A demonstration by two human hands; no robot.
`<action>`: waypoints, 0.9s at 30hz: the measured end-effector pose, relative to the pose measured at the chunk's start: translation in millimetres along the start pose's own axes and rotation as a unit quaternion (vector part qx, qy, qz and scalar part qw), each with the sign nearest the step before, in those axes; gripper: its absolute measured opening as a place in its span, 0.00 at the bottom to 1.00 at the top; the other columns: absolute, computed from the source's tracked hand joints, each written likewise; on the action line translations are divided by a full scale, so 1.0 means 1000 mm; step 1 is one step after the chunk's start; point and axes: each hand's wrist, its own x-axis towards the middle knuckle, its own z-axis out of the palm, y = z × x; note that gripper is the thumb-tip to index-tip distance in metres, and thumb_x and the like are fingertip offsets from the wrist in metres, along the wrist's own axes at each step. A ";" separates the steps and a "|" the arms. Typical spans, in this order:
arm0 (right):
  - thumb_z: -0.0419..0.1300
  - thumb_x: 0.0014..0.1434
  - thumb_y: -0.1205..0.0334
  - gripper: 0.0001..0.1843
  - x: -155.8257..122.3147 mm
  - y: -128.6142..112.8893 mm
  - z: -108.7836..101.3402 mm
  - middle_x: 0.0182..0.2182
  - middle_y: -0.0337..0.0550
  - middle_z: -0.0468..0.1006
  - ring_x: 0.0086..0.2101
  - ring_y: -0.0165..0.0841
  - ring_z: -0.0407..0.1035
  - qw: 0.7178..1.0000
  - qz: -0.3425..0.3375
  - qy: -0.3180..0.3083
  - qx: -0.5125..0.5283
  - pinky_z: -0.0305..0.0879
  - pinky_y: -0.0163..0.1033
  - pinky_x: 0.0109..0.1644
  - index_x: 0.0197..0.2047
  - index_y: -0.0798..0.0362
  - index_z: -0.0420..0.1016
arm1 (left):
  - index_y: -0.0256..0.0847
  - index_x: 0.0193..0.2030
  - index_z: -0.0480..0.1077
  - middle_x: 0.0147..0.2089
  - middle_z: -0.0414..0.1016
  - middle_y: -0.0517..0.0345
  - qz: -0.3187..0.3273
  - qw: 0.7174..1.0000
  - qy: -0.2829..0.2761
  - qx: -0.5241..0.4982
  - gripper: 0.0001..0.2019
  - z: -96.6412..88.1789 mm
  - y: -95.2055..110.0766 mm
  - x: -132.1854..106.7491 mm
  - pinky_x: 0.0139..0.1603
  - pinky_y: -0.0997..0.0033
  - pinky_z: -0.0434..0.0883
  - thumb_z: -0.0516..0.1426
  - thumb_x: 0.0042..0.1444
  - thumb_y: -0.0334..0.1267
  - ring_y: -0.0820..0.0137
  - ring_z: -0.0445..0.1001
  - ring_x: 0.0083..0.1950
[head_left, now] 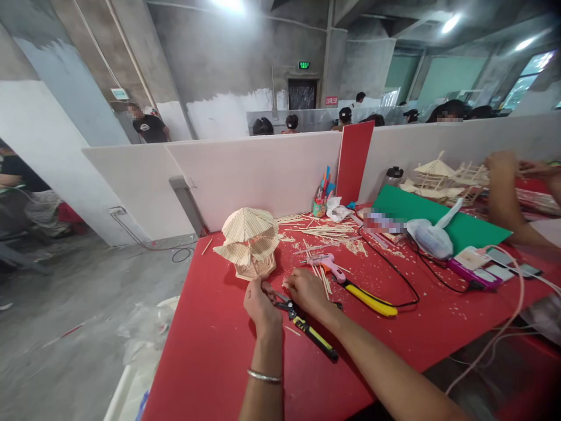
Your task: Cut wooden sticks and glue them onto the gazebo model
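At the near edge of the red table (210,351), the left hand (262,303) and right hand (308,292) sit close together, both with fingers curled in. Whether either pinches a stick is too small to tell. The model (250,242) stands just beyond the left hand's fingertips, up and slightly left. It may be touching them or just clear of them; I cannot tell which. The left hand is the nearer one to it. The cutters (309,330) lie between the hands, their long axis running from under the right hand down and right toward the person. Their head is hidden by that hand. A glue gun (326,264) lies just past the right hand, and loose sticks (328,231) lie farther back. A co-worker's arm (504,199) reaches in at the right edge.
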 end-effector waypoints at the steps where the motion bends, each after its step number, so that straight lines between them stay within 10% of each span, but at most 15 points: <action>1: 0.55 0.65 0.64 0.13 0.000 -0.001 0.002 0.35 0.44 0.79 0.38 0.34 0.72 1.000 -0.001 -0.006 0.000 0.58 0.33 0.38 0.34 0.51 0.81 | 0.37 0.25 0.71 0.13 0.58 0.69 0.000 1.000 0.000 0.001 0.08 0.000 0.000 0.000 0.16 0.77 0.47 0.59 0.40 0.40 0.80 0.51 0.15; 14: 0.56 0.65 0.54 0.14 0.015 0.009 -0.027 0.36 0.41 0.84 0.37 0.34 0.76 0.997 -0.016 -0.070 0.001 0.59 0.33 0.36 0.39 0.46 0.83 | 0.38 0.25 0.70 0.13 0.58 0.70 -0.002 0.999 -0.033 0.025 0.11 -0.002 -0.009 0.004 0.16 0.77 0.47 0.61 0.39 0.44 0.80 0.51 0.15; 27: 0.59 0.66 0.55 0.18 0.118 0.104 -0.050 0.52 0.48 0.73 0.47 0.38 0.71 0.976 0.136 -0.094 -0.143 0.71 0.49 0.50 0.56 0.54 0.70 | 0.36 0.36 0.78 0.23 0.69 0.63 -0.067 0.982 -0.141 0.106 0.18 -0.005 -0.019 0.005 0.18 0.80 0.54 0.67 0.37 0.40 0.80 0.61 0.18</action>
